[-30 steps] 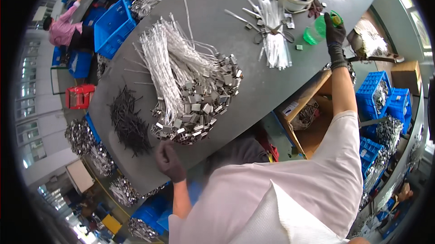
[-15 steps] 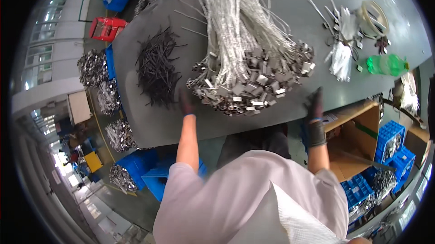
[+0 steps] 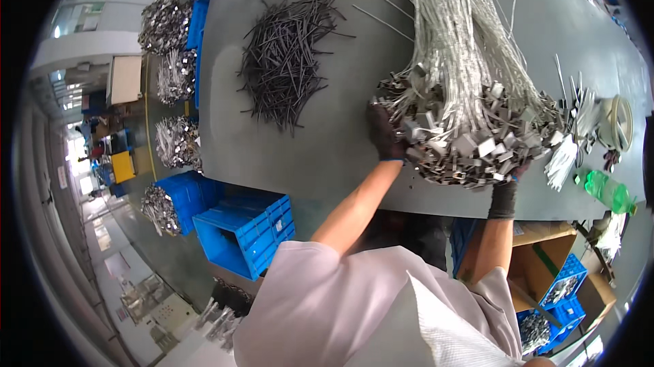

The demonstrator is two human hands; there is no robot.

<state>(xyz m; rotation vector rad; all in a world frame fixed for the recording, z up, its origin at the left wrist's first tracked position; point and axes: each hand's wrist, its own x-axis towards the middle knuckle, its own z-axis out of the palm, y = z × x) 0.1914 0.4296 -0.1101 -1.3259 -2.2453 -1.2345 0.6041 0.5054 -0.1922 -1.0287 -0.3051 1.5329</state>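
Note:
A large heap of thin silvery strips with grey metal blocks at their near ends (image 3: 470, 142) lies on the grey table. My left hand (image 3: 385, 134), in a dark glove, rests against the left side of the block ends. Its visible fingers look stretched along the heap, while part of the hand is covered by the blocks. My right hand (image 3: 505, 193), also in a dark glove, reaches the near right edge of the same heap. The blocks hide most of its fingers.
Left on the table (image 3: 327, 162) lies a pile of thin dark strips (image 3: 283, 60). To the right are a tied bundle of pale strips (image 3: 562, 162), a cream tub (image 3: 615, 124) and a green bottle (image 3: 608, 191). Below stand blue crates (image 3: 238, 231) and a cardboard box (image 3: 545, 265).
Both hands were apart from the heap and are now at its block ends, the left at its side, the right at its near edge. The view has shifted, so the table things appear further right.

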